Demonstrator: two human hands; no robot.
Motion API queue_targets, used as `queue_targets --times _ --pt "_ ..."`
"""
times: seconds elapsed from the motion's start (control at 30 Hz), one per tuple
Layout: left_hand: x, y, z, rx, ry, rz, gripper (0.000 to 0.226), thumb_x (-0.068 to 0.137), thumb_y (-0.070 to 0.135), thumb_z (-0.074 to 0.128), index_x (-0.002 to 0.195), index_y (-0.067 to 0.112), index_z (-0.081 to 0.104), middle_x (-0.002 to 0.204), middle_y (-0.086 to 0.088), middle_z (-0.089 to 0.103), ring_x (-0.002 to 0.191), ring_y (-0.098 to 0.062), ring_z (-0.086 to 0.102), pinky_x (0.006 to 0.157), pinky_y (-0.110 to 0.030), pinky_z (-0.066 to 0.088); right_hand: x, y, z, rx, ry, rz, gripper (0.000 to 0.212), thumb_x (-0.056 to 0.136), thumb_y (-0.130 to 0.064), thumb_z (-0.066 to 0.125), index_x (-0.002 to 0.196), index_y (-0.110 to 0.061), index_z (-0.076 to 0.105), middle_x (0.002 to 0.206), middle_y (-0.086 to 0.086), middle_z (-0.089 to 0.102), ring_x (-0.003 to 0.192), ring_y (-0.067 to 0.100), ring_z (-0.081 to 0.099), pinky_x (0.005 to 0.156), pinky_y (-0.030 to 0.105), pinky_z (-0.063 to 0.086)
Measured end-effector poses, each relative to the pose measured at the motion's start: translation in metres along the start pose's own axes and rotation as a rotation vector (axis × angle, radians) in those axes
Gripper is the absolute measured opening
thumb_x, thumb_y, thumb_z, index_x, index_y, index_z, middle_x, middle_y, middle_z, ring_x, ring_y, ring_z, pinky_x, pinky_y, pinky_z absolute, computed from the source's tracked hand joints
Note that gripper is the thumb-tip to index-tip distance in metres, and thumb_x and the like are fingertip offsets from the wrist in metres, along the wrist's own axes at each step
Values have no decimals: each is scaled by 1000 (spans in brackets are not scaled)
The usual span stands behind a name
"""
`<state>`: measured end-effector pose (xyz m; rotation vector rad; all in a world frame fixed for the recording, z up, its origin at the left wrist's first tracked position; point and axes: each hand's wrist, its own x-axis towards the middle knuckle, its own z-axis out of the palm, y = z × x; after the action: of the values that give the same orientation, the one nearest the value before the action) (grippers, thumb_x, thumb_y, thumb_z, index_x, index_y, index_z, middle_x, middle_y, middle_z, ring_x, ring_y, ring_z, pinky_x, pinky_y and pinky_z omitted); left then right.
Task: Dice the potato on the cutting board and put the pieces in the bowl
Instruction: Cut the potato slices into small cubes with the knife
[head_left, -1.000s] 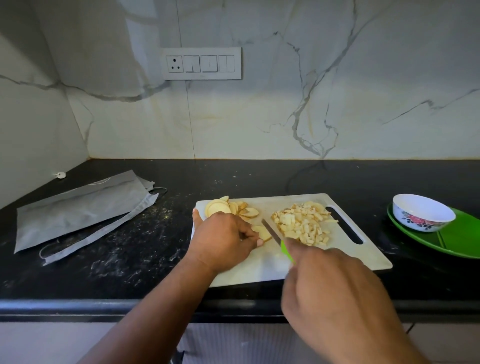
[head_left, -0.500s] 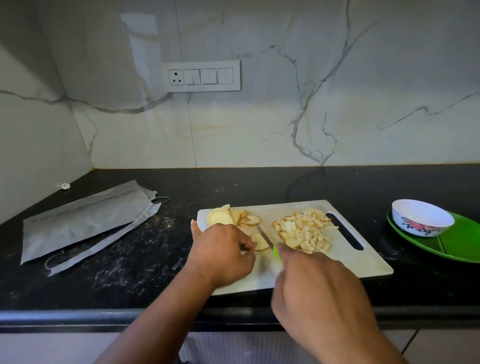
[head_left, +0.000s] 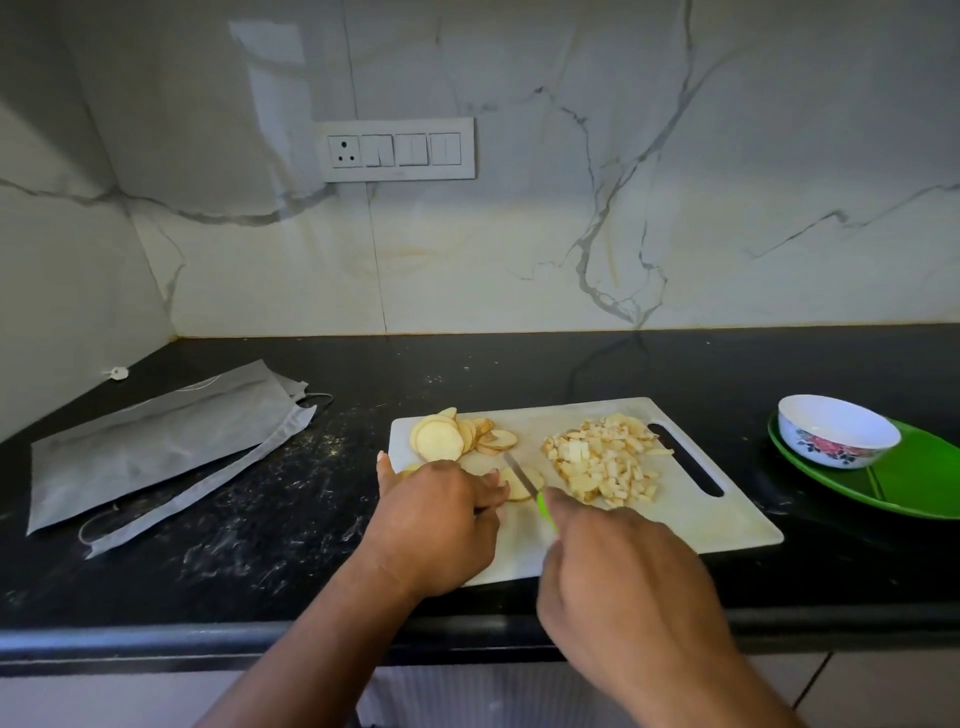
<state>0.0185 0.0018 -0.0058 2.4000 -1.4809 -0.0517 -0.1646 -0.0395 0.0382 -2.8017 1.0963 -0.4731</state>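
Fingers of the left hand (head_left: 441, 514) press a potato slice (head_left: 517, 483); right hand (head_left: 623, 577) grips the knife (head_left: 524, 480).

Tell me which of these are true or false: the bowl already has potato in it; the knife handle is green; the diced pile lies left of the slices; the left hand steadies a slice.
1. The bowl already has potato in it. False: no potato shows inside it.
2. The knife has a green handle. True.
3. The diced pile lies left of the uncut slices. False: it lies to their right on the cutting board.
4. The left hand steadies a slice while the right hand holds the knife. True.
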Motion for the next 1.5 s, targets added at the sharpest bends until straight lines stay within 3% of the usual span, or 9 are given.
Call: queue_targets --times 0.13,0.33,0.43,0.57,0.77,1.0,1.1,1.27,1.5 --pt "0 1 -2 27 -38 8 41 104 45 44 143 50 54 148 27 53 145 -8 40 119 -76 -7 -1 4 16 74 -42 9 59 96 -39 40 153 -36 24 96 -8 63 86 11 61 70 24 47" --pt "-1 -2 0 40 -65 36 44 108 45 40 151 47 46 156 35 37 156 -7 18 120 -74 -7 -33 25 -3 97 -166 82 62 96 -53 35 146 -58 -1 98 -10 62 90 -1 60 85 14 48" --pt "-4 0 1 97 9 16 46 105 52 39 150 45 48 155 33 42 156 -7 18 123 -68 -10 -33 28 -13 103 -111 77 59 95 -55 34 146 -58 4 101 -11 63 97 1 62 84 13 48" --pt "-12 5 0 210 75 9 51 103 61 36 149 44 50 152 32 46 156 -7 20 124 -65 -11 -14 22 -7 132 -9 11 57 97 -45 35 152 -42 20 85 -7 57 74 12 51 65 20 41" --pt "-12 11 -5 188 64 18 41 105 53 38 136 45 63 139 35 57 150 -4 29 123 -67 -11 5 8 19 114 32 -34 55 96 -39 40 151 -34 32 96 -10 65 82 9 62 68 23 51" --pt "-7 7 -1 212 43 26 45 104 54 33 139 46 60 142 38 52 154 -6 24 121 -71 -11 -22 23 4 124 -275 -25 74 96 -45 43 155 -38 -2 91 -6 57 84 11 60 84 26 50" --pt "-7 5 2 206 63 15 44 104 54 34 137 47 61 139 37 56 152 -4 28 122 -70 -10 -23 21 -5 132 -231 -13 69 98 -45 39 154 -39 0 97 -6 59 93 11 63 82 25 49" --pt "-11 9 1 197 83 -1 41 102 53 38 129 44 67 129 27 66 140 -2 41 121 -68 -10 -5 6 14 119 -105 -31 65 95 -37 40 155 -31 16 79 -5 50 81 16 62 64 28 43" --pt "-6 6 2 183 80 7 43 102 54 38 136 46 63 135 32 61 147 -3 33 121 -71 -11 -26 22 6 129 -163 -2 66 97 -48 38 153 -45 3 85 -10 58 85 3 63 81 21 53"
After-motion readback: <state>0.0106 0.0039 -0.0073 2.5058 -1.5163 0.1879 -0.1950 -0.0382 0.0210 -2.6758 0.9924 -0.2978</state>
